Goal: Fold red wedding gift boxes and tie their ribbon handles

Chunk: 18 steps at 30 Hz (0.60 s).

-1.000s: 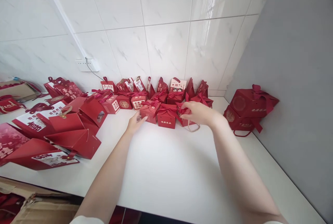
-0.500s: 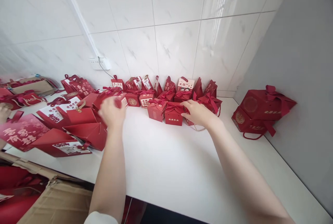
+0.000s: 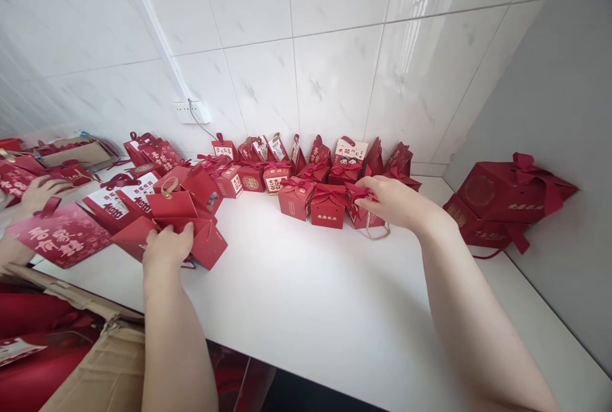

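My left hand [image 3: 167,245] is on the near side of the left cluster, its fingers curled over the edges of a red gift box [image 3: 210,245] and the one beside it. Part of these boxes is hidden under the hand. My right hand [image 3: 394,200] reaches to the right end of a short front row, fingers closed around the top of a small red gift box [image 3: 354,215] with a ribbon bow and a twisted cord handle. Directly left of it stands a ribboned box with gold lettering [image 3: 327,215], and another ribboned box [image 3: 294,201] follows.
More red boxes stand along the tiled wall [image 3: 335,80]. Two larger ribboned boxes [image 3: 497,192] rest by the grey panel at right. Another person's hand [image 3: 43,194] is at far left. An open cardboard carton [image 3: 100,367] with red contents sits below the white table's edge [image 3: 296,310].
My left hand has come down and left onto the near boxes, which have shifted together. My right hand stays at the row's end box. The view has moved slightly.
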Motion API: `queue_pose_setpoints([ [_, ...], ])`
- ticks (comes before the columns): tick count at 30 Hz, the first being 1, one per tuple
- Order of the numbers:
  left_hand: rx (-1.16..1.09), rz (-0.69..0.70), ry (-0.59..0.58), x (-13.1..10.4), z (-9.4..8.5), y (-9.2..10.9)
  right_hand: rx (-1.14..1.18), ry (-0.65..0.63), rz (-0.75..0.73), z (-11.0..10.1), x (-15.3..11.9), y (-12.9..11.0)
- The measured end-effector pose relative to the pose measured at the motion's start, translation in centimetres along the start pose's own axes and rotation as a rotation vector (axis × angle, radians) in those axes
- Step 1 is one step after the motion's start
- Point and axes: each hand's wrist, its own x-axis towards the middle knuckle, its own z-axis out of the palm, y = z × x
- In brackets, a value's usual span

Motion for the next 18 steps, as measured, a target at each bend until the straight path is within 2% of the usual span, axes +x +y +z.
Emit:
queue_pose_setpoints([
  [3,0.072,0.118,-0.047,-3.0,0.2,1.1,0.007,-0.017,0.005,0.0,0.0,0.0],
  [5,0.075,0.199,-0.037,-5.4,0.5,1.6,0.010,-0.031,0.015,-0.1,0.0,0.0],
  [8,0.010,0.349,-0.051,-8.7,0.8,2.5,0.020,-0.043,0.031,-0.5,-0.2,0.0],
  [10,-0.058,0.457,-0.122,-9.8,0.8,3.4,0.036,-0.043,0.043,-0.7,-0.3,0.0],
  [12,-0.116,0.547,-0.206,-9.7,0.8,4.7,0.046,-0.045,0.056,-1.0,-0.4,0.0],
  [14,-0.145,0.595,-0.262,-8.4,0.7,6.0,0.043,-0.048,0.069,-1.1,-0.5,0.0],
  [18,-0.155,0.542,-0.274,-3.9,0.4,7.4,0.047,-0.061,0.076,-1.2,-0.5,0.2],
])
